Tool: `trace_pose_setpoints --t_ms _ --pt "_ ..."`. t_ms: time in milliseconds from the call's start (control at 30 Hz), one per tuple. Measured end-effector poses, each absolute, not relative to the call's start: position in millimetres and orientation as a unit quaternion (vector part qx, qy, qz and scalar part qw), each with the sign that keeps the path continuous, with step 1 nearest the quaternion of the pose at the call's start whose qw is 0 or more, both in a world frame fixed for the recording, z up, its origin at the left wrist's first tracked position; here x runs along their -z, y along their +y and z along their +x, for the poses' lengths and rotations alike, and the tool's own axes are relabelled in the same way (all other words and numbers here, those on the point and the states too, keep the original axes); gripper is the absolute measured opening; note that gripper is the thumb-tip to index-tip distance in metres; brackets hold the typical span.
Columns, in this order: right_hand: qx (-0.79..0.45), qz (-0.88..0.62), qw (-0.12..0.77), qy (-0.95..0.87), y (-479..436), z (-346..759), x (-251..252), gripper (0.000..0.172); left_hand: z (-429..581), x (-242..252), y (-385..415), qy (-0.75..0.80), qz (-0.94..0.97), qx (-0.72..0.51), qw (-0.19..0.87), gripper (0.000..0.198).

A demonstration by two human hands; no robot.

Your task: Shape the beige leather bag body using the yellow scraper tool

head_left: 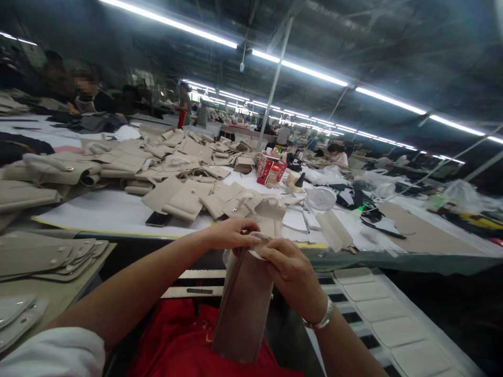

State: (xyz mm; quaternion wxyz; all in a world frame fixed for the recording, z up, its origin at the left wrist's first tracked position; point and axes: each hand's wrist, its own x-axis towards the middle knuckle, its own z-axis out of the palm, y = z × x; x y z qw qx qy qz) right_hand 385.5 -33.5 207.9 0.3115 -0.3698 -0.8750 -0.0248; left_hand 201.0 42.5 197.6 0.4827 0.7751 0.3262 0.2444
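Observation:
A beige leather bag piece stands upright over my lap, its lower end resting on red cloth. My left hand grips its top edge from the left, fingers curled over it. My right hand, with a silver bracelet at the wrist, pinches the same top edge from the right. Both hands are closed on the piece, just in front of the worktable's near edge.
The long white worktable carries several beige bag parts, a black phone, a red box and a clear round lid. Flat beige panels lie at my left, white pads at my right. Other people work far behind.

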Motion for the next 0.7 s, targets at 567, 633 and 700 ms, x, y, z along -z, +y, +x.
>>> trace_pose_setpoints --t_ms 567,633,700 --pt "-0.073 -0.239 0.199 -0.948 -56 380 -206 0.014 194 -180 40 0.359 0.819 -0.323 0.308 0.023" --pt "-0.092 -0.236 0.193 -0.948 -58 381 -207 0.014 194 -177 40 0.357 0.808 -0.324 0.339 0.024" --pt "-0.113 -0.228 0.191 -0.948 -57 382 -210 0.015 195 -172 41 0.349 0.793 -0.333 0.371 0.025"
